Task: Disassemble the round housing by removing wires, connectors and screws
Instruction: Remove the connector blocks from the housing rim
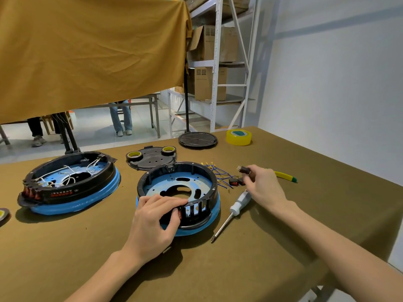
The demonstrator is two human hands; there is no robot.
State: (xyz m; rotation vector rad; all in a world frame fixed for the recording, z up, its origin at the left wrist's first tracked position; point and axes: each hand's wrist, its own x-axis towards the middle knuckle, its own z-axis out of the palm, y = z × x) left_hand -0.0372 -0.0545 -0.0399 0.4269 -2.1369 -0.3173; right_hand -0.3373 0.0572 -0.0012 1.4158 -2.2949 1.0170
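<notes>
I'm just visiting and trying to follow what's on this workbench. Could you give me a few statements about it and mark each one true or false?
1. The right hand pinches a small black switch. True.
2. The screwdriver is in the left hand. False: it lies on the table, and the left hand grips the near rim of the round housing.
3. The second housing at the left still has white wires inside. True.
4. The yellow tape roll sits inside the round housing. False: it stands on the table's far edge.
</notes>
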